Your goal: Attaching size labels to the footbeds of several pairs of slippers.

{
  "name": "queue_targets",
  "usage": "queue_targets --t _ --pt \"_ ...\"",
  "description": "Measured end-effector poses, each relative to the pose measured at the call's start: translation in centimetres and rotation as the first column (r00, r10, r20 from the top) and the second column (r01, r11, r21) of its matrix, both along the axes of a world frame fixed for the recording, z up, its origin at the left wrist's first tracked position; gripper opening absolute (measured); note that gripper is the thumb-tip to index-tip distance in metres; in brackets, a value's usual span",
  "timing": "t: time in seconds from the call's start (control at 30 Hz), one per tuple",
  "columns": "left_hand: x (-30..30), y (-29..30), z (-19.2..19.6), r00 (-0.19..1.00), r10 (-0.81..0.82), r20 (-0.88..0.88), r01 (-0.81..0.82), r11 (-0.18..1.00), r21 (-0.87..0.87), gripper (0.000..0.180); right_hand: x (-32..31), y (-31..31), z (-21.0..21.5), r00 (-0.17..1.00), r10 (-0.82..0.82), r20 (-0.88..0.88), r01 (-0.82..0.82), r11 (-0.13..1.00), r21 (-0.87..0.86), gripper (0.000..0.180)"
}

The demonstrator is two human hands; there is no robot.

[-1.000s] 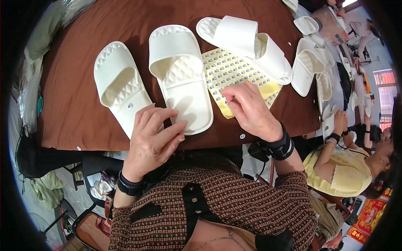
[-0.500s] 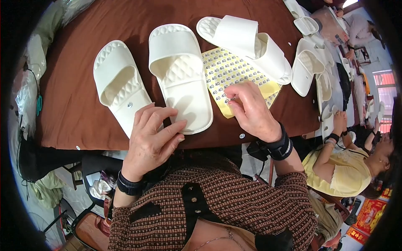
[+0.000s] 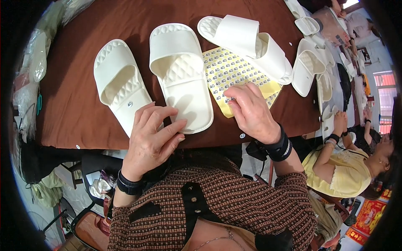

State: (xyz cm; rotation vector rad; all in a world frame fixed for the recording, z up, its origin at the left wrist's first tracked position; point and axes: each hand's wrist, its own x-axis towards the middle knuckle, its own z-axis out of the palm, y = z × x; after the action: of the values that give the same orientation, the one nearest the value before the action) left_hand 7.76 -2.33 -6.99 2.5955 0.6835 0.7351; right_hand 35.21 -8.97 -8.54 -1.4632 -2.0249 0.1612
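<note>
Two white slide sandals lie side by side on the brown table [image 3: 75, 104]: the left sandal [image 3: 119, 83] bears a small round sticker, the middle sandal [image 3: 181, 71] is beside it. My left hand [image 3: 150, 140] rests with spread fingers on the heel ends of both. My right hand [image 3: 251, 111] presses its fingertips onto a yellow sheet of small round stickers [image 3: 234, 73]. A third white sandal [image 3: 247, 44] lies across the sheet's far end.
More white sandals [image 3: 310, 67] are piled at the right end of the table. A person in a yellow top [image 3: 343, 167] sits at the lower right. Clear plastic bags [image 3: 37, 54] lie along the left edge. A loose sticker [image 3: 242, 135] sits near the table's front edge.
My right hand has shifted slightly on the sticker sheet. My left hand stays on the sandals' heels.
</note>
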Motion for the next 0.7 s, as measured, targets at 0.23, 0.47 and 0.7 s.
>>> queue_targets --t 0.23,0.47,0.7 --pt "0.02 -0.01 -0.04 1.000 -0.002 0.001 0.002 1.000 0.004 0.030 -0.06 -0.03 -0.02 1.000 0.005 -0.002 -0.005 1.000 0.017 0.028" --pt "-0.11 0.01 -0.01 1.000 -0.005 -0.002 0.005 1.000 -0.008 0.030 0.00 0.17 -0.05 0.999 0.037 0.028 -0.038 0.999 0.016 0.026" --pt "-0.10 0.01 -0.05 1.000 -0.008 0.002 0.008 1.000 -0.012 0.030 -0.09 0.18 -0.07 1.000 0.021 -0.023 -0.020 0.999 0.034 0.025"
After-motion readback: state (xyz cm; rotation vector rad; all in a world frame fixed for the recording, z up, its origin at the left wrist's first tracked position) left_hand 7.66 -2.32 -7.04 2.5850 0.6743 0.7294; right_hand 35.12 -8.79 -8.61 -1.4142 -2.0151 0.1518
